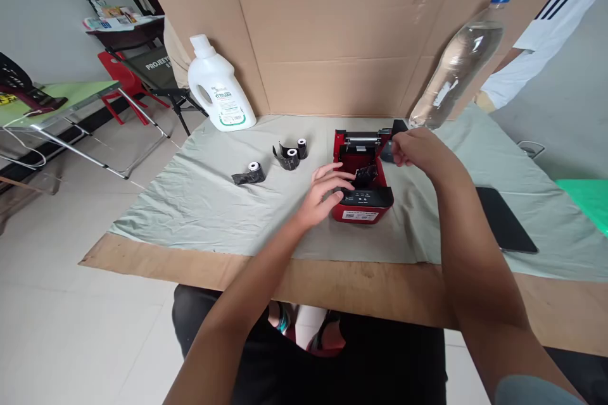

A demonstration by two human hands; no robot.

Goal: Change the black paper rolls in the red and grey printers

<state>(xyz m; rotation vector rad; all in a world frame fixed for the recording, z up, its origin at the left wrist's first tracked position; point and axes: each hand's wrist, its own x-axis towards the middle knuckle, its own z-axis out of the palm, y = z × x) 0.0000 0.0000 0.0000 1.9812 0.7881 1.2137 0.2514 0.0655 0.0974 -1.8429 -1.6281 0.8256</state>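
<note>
A red and black receipt printer (361,215) stands on the cloth with its top cover raised and its inside showing. Inside it lies a crumpled black piece (365,174), perhaps a paper roll. My left hand (320,196) rests at the printer's left front edge, fingers spread over the black panel and holding nothing. To the right of the printer, my right hand (420,153) is closed, its fingers curled together beside a small black part (399,126). What those fingers grip, if anything, is hidden. Paper rolls with black outer sides (254,168) lie left of the printer.
A white detergent jug (223,92) and a tall water bottle (458,69) stand before the cardboard screen (342,31). A black tablet-like slab (506,220) lies at the right. The wooden table edge (356,275) runs along the front. Another person's white sleeve (560,25) shows behind.
</note>
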